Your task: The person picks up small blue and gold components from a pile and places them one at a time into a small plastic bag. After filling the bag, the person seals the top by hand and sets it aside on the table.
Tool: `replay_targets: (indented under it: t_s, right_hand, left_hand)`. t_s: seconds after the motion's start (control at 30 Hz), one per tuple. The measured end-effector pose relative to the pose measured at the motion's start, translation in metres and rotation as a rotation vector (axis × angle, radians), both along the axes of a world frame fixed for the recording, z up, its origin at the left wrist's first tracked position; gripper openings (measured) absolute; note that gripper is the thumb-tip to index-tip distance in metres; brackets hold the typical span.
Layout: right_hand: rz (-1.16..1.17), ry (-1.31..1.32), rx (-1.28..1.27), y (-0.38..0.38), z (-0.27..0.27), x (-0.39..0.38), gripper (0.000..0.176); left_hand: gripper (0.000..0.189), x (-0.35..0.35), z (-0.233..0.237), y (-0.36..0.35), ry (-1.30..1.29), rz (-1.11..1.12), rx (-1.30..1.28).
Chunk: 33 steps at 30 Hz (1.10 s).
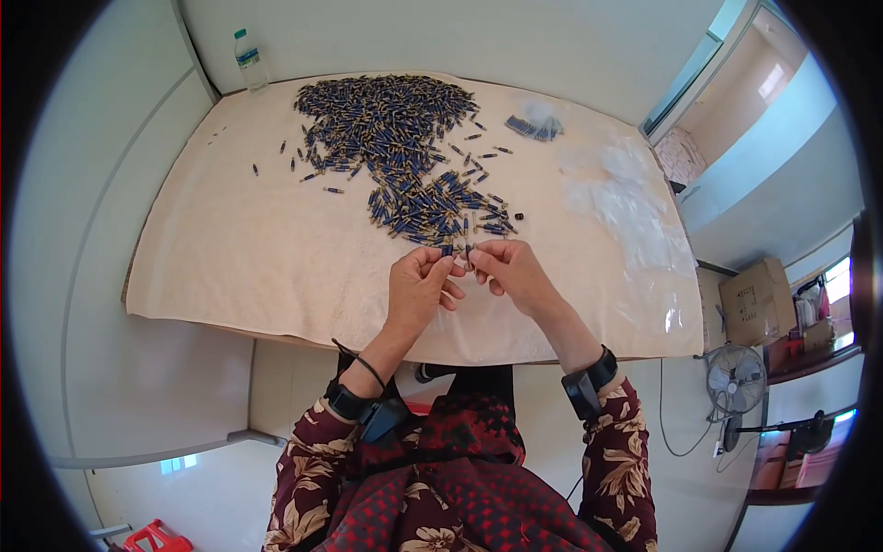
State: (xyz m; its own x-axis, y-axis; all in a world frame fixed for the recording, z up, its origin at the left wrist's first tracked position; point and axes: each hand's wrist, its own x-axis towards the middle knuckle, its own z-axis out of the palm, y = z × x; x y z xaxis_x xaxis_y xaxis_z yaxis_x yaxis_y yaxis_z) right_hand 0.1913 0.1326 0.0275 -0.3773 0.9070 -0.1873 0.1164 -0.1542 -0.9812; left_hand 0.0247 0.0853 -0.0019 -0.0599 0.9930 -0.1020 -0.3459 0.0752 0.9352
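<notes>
My left hand (418,283) is closed in a pinch on a small blue-and-brass cylindrical piece (448,250). Close beside it, my right hand (517,274) pinches a similar thin piece (468,252) between thumb and fingertips. Both hands are over the near middle of the cloth-covered table (267,248). Just beyond the fingertips lies a large heap of the same blue-and-brass pieces (395,120), which narrows toward me. A small black object (519,217) rests right of the heap. The exact kind of these pieces is too small to make out.
A clear plastic bottle (248,61) stands at the back left. Clear plastic bags (635,212) cover the table's right side, and a bag with a row of pieces (535,127) lies at the back. A fan (736,379) and a cardboard box (758,302) are off to the right.
</notes>
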Motion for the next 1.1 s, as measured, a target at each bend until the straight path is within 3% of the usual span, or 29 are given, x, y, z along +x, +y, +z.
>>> replay_targets:
  t_s: [0.1, 0.2, 0.5, 0.63, 0.87, 1.1]
  right_hand:
    - [0.051, -0.049, -0.029, -0.008, -0.001, -0.002, 0.018]
    - [0.069, -0.206, 0.326, -0.013, -0.004, -0.005, 0.015]
    - [0.142, -0.393, 0.452, -0.026, 0.024, -0.006, 0.014]
    - [0.064, -0.267, 0.517, -0.025, 0.019, -0.008, 0.014]
    - [-0.199, 0.273, 0.212, -0.031, 0.013, -0.012, 0.021]
    - [-0.116, 0.263, 0.119, -0.046, 0.005, -0.022, 0.025]
  left_hand:
    - [0.016, -0.006, 0.001, -0.001, 0.049, 0.014, 0.039]
    - [0.016, -0.013, 0.006, -0.005, 0.131, -0.005, 0.065]
    - [0.013, -0.021, 0.010, -0.012, 0.130, -0.112, 0.040]
    - [0.013, -0.023, 0.010, -0.014, 0.104, -0.147, 0.023]
    - [0.016, -0.025, 0.016, -0.018, -0.113, -0.055, -0.037]
    - [0.019, -0.018, 0.017, -0.021, -0.122, 0.040, -0.019]
